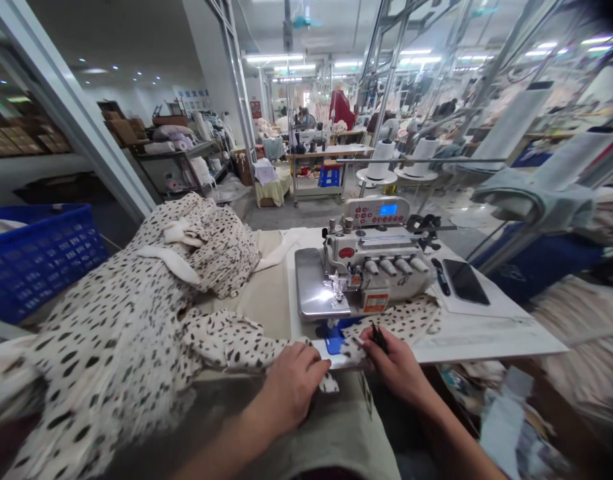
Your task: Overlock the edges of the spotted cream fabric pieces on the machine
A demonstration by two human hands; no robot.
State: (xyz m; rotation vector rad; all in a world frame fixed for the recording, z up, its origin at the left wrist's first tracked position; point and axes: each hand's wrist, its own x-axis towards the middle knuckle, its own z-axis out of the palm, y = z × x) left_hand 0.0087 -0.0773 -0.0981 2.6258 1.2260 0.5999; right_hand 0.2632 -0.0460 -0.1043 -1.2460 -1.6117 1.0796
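Observation:
My left hand (297, 380) is closed over an end of white fabric with dark spots (236, 340) at the front edge of the sewing table; a small flap hangs below its fingers. A little to the right, my right hand (395, 363) is closed around a small black pointed tool (379, 339). Its thumb and fingertips also pinch the edge of a spotted fabric piece (401, 320) lying in front of the overlock sewing machine (371, 260). Between the hands, a blue plate (334, 339) shows beneath the machine's front.
A large heap of spotted fabric (121, 293) covers the left side, near a blue basket (41, 253). On the table's right lie a phone (466, 281) and a black-handled item (441, 277). Thread cones (424, 157) stand behind. Scraps (511, 413) fill a box lower right.

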